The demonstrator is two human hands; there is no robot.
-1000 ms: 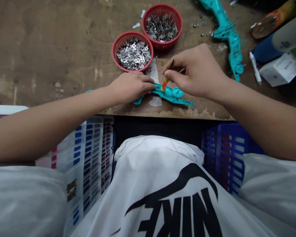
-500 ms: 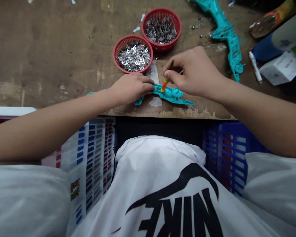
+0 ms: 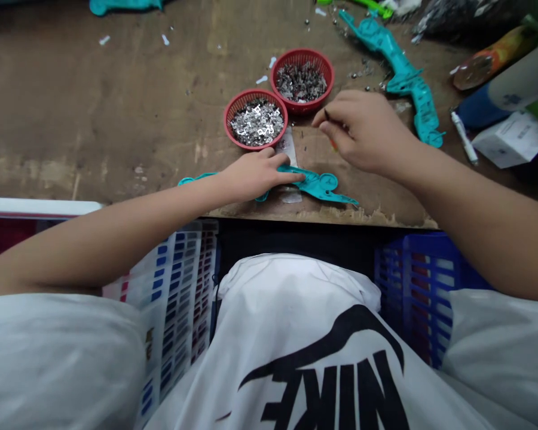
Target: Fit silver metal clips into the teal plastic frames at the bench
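Note:
My left hand [image 3: 255, 174] lies over the middle of a long turquoise plastic part [image 3: 320, 185] near the table's front edge. One finger stretches along the part's top and the others curl at its far side, holding it against the table. Above and to the right of the part, my right hand [image 3: 363, 128] is closed in a pinch around a slim tool with an orange and yellow handle [image 3: 334, 145]. Most of the tool is hidden by the fingers. A dark end shows by the thumb, and the tool is apart from the plastic part.
Two red baskets [image 3: 231, 134] of small metal pieces stand behind the left hand. Another turquoise part [image 3: 406, 74] lies back right, near a white pen [image 3: 464, 138], a white box [image 3: 513, 140] and bottles. Plastic crates [image 3: 415, 280] stand below the table edge.
My right hand has lifted the tool off the turquoise part and moved right. A finger of my left hand now stretches farther along the part. The view has tilted up slightly.

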